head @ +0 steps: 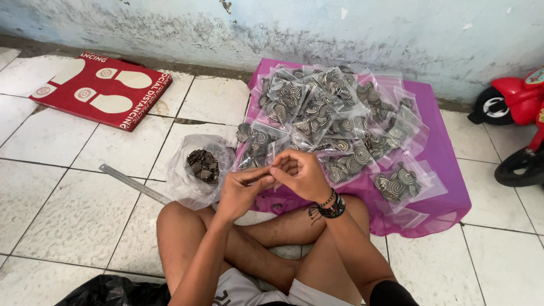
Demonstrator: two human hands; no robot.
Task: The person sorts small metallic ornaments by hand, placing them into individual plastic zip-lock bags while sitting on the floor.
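While you sit cross-legged on the white tiled floor [85, 209], your right hand [303, 173] and left hand [241, 190] meet above your knees, fingers curled together; whether they pinch anything, you cannot tell. Just beyond them lies the heap of small clear plastic bags of black-and-cream spiral discs [328, 113] on a purple plastic sheet [439, 164]. To the left sits an open clear bag of loose spiral discs [201, 167], beside a steel ruler [133, 182].

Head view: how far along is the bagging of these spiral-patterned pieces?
Done: many filled small clear bags piled on the purple sheet. In hand: left hand and right hand meet over something too small to tell. Left: loose pieces in the open plastic bag.
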